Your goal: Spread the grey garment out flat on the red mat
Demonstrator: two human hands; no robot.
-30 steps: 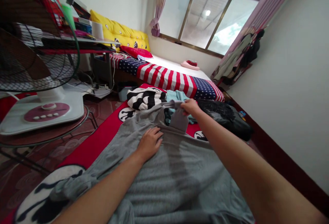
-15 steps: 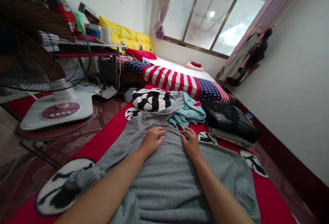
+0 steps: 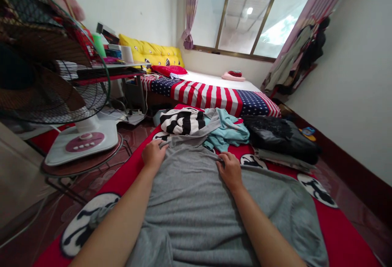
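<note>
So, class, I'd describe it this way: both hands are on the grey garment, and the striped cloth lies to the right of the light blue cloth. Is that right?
Not quite: the head view shows the striped cloth to the left of the light blue cloth. The left hand and right hand are indeed on the grey garment.

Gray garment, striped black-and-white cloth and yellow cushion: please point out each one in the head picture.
Gray garment (image 3: 190, 201): head view, middle of its spread body.
Striped black-and-white cloth (image 3: 185, 122): head view, middle of its bunched heap.
Yellow cushion (image 3: 143, 53): head view, on its front.
</note>
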